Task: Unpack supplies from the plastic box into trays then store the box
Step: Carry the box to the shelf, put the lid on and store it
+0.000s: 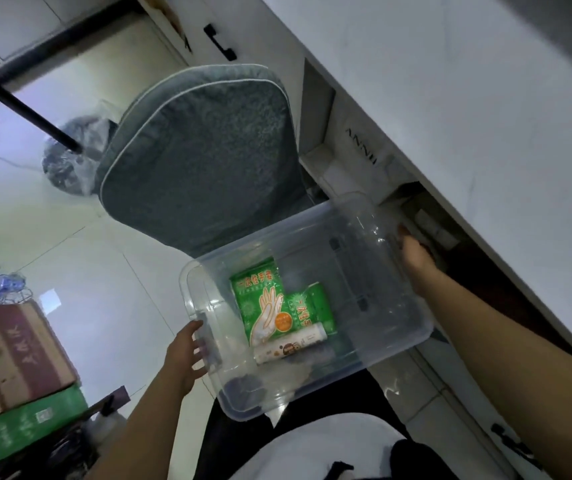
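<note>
Plastic box (277, 224): centre frame, held aloft; long axis lower left to upper right.
Left hand (187, 353): lower-left end, fingers curled on handle.
Right hand (413, 252): upper-right end; fingers blurred, grip unclear.
Contents: 2 green glove packets (263, 299), 1 white tube (289, 348).

A glossy white tiled floor (70, 216) reflects cool light around a grey-green padded chair with pale piping (201, 150), which stands beside a long white tabletop (451, 81), with a white cabinet door (239, 19) bearing a black handle (220, 42) beyond it and stacked brown and green cardboard boxes (18, 355) at the left.
</note>
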The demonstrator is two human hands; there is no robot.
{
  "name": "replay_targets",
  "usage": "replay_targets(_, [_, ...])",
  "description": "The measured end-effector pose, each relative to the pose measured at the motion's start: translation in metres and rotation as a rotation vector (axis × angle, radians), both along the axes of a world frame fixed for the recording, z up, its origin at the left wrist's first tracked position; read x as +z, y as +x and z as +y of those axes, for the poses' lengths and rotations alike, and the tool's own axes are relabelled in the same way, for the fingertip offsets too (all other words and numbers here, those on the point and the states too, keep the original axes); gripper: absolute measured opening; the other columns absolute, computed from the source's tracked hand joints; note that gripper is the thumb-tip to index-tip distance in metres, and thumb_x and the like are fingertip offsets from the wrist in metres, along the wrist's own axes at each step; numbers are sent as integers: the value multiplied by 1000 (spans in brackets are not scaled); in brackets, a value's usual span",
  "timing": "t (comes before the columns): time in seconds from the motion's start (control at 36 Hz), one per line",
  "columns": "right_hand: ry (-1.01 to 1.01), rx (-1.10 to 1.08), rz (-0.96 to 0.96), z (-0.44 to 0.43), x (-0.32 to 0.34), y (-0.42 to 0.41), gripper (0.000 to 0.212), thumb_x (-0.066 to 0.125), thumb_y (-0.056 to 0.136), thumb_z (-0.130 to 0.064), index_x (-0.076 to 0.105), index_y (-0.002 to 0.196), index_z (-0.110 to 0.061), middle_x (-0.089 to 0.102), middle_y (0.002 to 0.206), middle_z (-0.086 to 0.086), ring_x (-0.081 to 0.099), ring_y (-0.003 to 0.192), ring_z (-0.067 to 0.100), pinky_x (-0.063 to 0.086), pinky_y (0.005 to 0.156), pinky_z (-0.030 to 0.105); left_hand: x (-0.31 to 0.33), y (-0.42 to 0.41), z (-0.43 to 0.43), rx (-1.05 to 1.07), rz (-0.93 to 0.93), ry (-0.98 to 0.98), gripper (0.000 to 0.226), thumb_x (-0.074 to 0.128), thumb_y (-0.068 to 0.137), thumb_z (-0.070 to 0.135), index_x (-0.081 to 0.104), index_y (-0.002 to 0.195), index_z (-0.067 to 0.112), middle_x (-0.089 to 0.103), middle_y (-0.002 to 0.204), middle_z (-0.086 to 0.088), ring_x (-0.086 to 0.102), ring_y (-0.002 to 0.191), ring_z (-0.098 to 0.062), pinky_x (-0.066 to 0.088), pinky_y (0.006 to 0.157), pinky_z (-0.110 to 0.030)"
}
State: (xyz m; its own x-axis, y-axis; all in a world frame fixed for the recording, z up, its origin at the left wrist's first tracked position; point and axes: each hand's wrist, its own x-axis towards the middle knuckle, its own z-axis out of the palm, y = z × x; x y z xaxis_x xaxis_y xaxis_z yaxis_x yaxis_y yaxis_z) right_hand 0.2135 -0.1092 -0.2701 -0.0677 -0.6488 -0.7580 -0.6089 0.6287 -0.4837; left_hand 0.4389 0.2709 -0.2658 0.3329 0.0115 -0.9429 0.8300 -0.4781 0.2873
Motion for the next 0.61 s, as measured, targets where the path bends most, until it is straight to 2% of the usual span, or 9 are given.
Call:
replay_targets(0.08, [-4,-137,-86,34,18,-29,91,54,57,-80,66,121,-16,66,121,10,64,103,31,51,96,44,0,16,13,-87,-32,-42,45,60,89,46,57,125,20,62,111,-10,60,94,-27,50,74,-38])
replay_targets(0.17, [-22,-201,-134,77,38,-60,82,50,71,-78,68,113,-9,69,97,9,66,81,28,54,72,41,0,33,26,-165,-53,-77,45,61,88,45,57,126,21,60,116,-10,58,98,-28,49,82,-42])
replay_targets(0.22, [7,-240,-131,114,53,-82,75,42,82,-76,67,109,-11,66,92,9,63,75,26,50,62,36,2,39,35,-229,-76,-100,45,60,89,44,56,128,22,59,121,-11,58,103,-28,48,90,-47])
replay_targets(0.33, [115,-407,-210,190,78,-138,78,36,85,-77,65,110,-10,64,105,10,64,92,31,54,76,41,11,50,40,-380,-125,-131,47,58,89,43,55,130,21,59,124,-12,58,113,-32,46,100,-51])
replay_targets(0.39, [140,-495,-264,226,89,-170,81,34,85,-79,65,114,-11,63,108,11,61,96,31,51,89,46,19,49,31,-480,-125,-156,45,58,87,45,59,125,22,62,118,-11,61,102,-29,49,89,-46])
replay_targets(0.44, [141,-597,-322,257,99,-201,80,32,85,-78,65,114,-12,65,108,11,62,96,30,50,90,46,24,43,16,-591,-119,-189,43,57,87,46,60,122,21,63,110,-9,61,95,-27,50,78,-40])
replay_targets(0.53, [102,-702,-364,300,119,-245,78,32,86,-77,64,116,-12,65,117,12,60,109,33,45,101,50,35,18,-18,-768,-111,-239,41,57,89,46,59,118,17,60,99,-8,59,85,-26,49,72,-38])
replay_targets(0.58, [60,-768,-346,328,133,-273,78,34,86,-77,64,117,-12,66,111,12,61,104,33,45,99,50,42,-8,-42,-883,-94,-260,40,56,90,48,58,112,15,56,94,-8,54,76,-24,47,68,-38])
replay_targets(0.61, [39,-803,-326,342,140,-286,77,34,85,-77,65,114,-12,66,105,11,62,97,32,48,93,47,46,-23,-54,-934,-88,-279,39,54,91,47,58,112,15,55,96,-9,52,77,-25,48,73,-42])
